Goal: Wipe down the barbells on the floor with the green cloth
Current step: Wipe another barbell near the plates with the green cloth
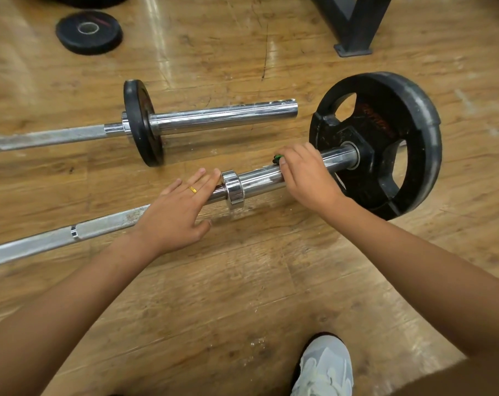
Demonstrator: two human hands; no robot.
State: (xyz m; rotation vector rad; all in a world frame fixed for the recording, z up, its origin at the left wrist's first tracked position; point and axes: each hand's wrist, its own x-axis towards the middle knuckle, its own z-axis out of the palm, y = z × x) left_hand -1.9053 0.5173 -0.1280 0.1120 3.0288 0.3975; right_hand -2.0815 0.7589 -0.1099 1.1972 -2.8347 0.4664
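Observation:
Two chrome barbells lie on the wooden floor. The near barbell (259, 181) carries a large black plate (391, 144) on its sleeve. My right hand (305, 172) curls over that sleeve, holding the green cloth (277, 159) against it; only a small green corner shows. My left hand (179, 210) rests flat with straight fingers on the near bar, just left of its chrome collar (233, 190). The far barbell (214, 115) lies behind, with a small black plate (141, 122) on it.
A loose black weight plate (89, 31) lies on the floor at the back left. A dark metal rack foot (354, 30) stands at the back right. My grey shoe (325, 367) is near the bottom edge.

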